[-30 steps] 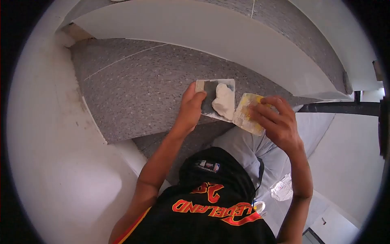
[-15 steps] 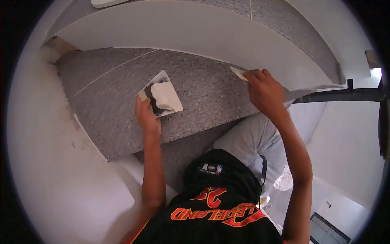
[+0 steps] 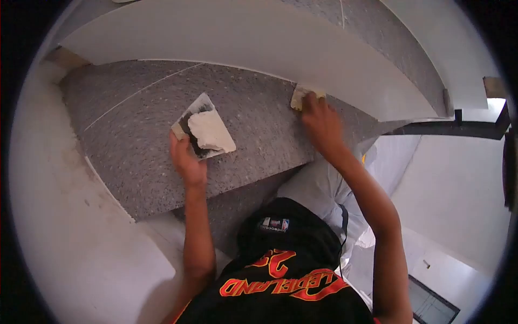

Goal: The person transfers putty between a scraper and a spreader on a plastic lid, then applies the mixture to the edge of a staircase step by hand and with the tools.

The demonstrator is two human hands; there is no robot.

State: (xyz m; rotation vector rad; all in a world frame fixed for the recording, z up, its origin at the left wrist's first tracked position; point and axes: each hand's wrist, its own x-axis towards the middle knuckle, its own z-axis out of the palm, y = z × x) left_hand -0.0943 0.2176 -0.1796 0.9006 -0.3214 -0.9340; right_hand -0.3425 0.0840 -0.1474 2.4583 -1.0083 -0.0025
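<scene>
My left hand (image 3: 188, 161) is closed around the pale grip of a wide putty knife (image 3: 231, 147), holding it over the speckled grey stair tread (image 3: 145, 156). A thick lump of white putty (image 3: 209, 130) sits on its dark, smeared blade. Over to the right, my right hand (image 3: 321, 121) pinches a small cream-coloured flat scraper (image 3: 298, 98). The scraper's far edge is right at the seam where the tread meets the white riser (image 3: 243, 46).
Another speckled tread (image 3: 394, 40) lies above the riser. A white wall (image 3: 48, 162) with brownish marks runs down the left side. On the right, a dark metal frame (image 3: 431, 128) borders a drop to a lower floor. My legs (image 3: 313, 183) are below the tread.
My right hand has moved left and turned the scraper so its flat face shows against the seam. The putty knife in my left hand has shifted slightly left in view.
</scene>
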